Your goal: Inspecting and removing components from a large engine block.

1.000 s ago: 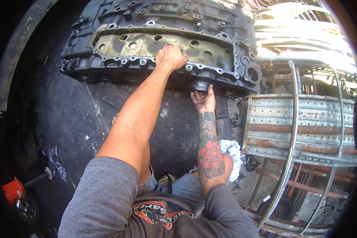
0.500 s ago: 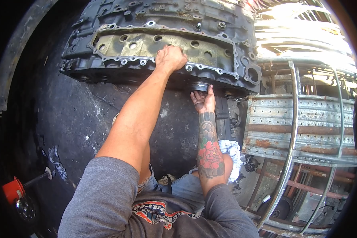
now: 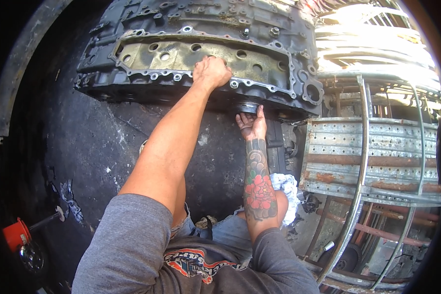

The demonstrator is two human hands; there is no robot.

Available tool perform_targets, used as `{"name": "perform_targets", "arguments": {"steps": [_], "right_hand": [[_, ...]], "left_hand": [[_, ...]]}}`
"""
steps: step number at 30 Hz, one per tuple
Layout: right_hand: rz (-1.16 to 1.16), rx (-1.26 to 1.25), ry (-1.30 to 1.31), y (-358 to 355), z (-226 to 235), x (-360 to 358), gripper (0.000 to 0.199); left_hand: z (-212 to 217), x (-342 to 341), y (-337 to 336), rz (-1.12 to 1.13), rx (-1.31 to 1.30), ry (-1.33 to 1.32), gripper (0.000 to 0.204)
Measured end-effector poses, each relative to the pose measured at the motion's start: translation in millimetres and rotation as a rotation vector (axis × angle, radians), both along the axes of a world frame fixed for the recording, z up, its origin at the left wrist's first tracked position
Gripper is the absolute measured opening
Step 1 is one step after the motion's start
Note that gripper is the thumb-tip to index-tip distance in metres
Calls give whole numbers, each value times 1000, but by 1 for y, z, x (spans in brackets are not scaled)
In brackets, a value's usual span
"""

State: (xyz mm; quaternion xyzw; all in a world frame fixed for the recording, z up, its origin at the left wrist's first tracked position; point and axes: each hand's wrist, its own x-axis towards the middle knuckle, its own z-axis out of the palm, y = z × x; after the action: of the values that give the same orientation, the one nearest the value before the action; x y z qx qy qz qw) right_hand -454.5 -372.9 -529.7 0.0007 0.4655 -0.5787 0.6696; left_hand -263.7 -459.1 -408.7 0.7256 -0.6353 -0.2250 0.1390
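Note:
A large dark engine block (image 3: pixel 147 90) lies across the far side, with a long flanged opening in its upper face. My left hand (image 3: pixel 211 72) is closed over the near rim of that opening; its fingertips are hidden. From the block's near side sticks out a round dark metal part with a shiny band, which looks like a piston (image 3: pixel 247 107). My right hand (image 3: pixel 252 125) holds it from below, palm up, thumb against its right side and fingers cupped beneath it. How deep the piston sits in the block is hidden.
Perforated metal planks (image 3: pixel 333 142) and a bent tube frame (image 3: pixel 363 147) stand at the right. A white-blue rag (image 3: pixel 285 188) is beside my right knee. At the lower left are a red object (image 3: pixel 17 235) with a rod and a crumpled dark rag (image 3: pixel 72 201) on the stained floor.

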Motion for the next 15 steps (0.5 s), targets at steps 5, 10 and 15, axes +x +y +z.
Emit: {"name": "perform_targets", "arguments": {"steps": [5,10,15], "right_hand": [[-4,12,-10,0,-1,1,71],[-14,10,10,0,0,0,67],[13,-7,11,2,3,1,70]], "left_hand": [[-1,0,-1,-3,1,-11,37],[-1,0,0,2,-14,-26,36],[-2,0,0,5,-26,-31,36]]}}
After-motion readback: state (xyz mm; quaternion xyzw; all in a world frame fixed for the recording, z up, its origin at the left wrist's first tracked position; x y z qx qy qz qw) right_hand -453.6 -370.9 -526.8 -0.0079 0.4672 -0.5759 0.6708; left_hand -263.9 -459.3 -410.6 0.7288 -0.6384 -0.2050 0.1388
